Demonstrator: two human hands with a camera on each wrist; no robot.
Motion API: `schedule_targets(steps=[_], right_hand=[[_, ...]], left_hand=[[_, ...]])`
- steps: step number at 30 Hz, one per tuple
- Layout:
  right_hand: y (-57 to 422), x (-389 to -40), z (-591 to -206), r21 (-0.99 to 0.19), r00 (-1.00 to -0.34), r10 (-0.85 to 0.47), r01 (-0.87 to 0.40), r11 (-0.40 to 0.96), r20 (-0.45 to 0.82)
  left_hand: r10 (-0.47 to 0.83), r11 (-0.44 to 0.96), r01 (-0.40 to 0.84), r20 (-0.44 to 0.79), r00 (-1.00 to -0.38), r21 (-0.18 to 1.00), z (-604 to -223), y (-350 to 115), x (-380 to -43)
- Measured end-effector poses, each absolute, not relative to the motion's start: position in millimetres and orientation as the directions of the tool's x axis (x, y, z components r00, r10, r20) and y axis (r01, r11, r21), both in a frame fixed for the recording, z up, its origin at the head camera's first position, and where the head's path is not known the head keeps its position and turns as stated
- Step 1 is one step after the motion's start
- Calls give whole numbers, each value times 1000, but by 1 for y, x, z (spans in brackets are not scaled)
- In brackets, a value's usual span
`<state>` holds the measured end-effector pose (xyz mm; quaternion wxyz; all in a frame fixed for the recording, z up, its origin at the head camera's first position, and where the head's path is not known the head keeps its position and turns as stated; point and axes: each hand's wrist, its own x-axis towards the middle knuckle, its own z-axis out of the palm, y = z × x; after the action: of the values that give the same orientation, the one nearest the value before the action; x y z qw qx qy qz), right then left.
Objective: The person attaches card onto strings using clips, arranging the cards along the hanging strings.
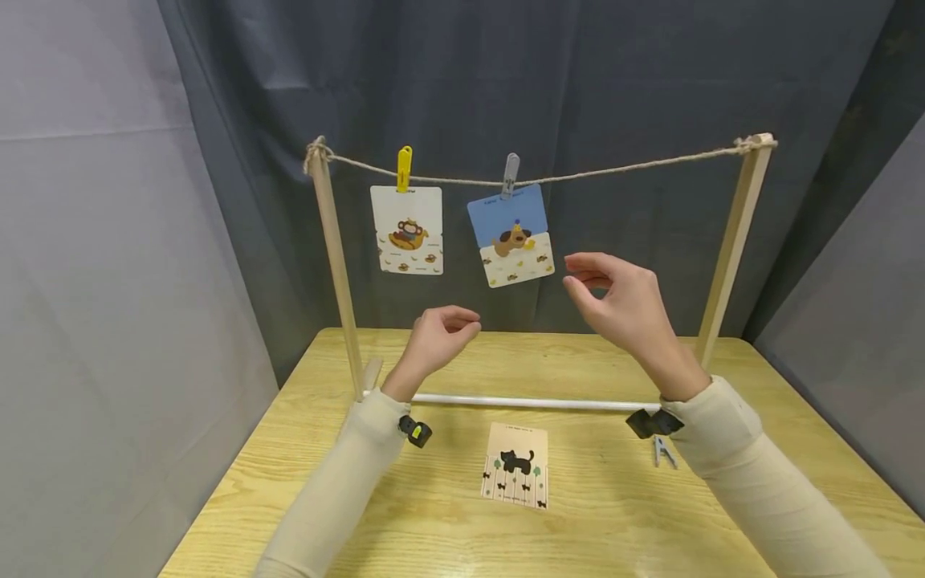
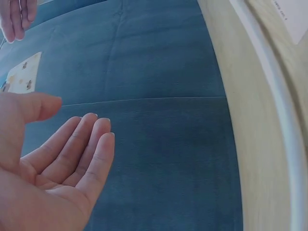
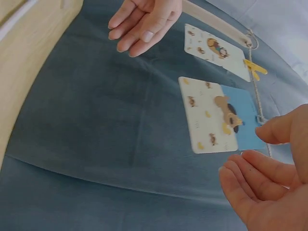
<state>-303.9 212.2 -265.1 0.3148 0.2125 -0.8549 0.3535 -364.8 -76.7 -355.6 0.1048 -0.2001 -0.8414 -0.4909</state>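
Note:
My right hand (image 1: 623,301) hovers just right of the dog card (image 1: 511,237), fingers loosely bent and apart from it. A grey clothespin (image 1: 510,175) holds that card, tilted, on the twine (image 1: 614,170). Lower and to the left, my left hand (image 1: 442,337) hangs in the air with relaxed fingers and nothing between them, as the left wrist view also shows. The monkey card (image 1: 409,233) hangs nearly straight from a yellow clothespin (image 1: 405,168). Flat on the table lies a pink card (image 1: 515,466) with a black cat.
Two wooden posts, left (image 1: 334,265) and right (image 1: 733,249), carry the twine. A white rod (image 1: 535,402) runs low between them. Another grey clothespin (image 1: 664,452) lies on the wooden table (image 1: 600,514) near my right sleeve. A dark curtain (image 1: 636,96) hangs behind.

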Motion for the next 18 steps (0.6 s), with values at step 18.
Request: schedule_targets(steps=[18], right_hand=[[243,-299,-329,-522,-806,-123,-482,704,579]], left_hand=[[317,429,413,294,-901,803,-396,-66,-367]])
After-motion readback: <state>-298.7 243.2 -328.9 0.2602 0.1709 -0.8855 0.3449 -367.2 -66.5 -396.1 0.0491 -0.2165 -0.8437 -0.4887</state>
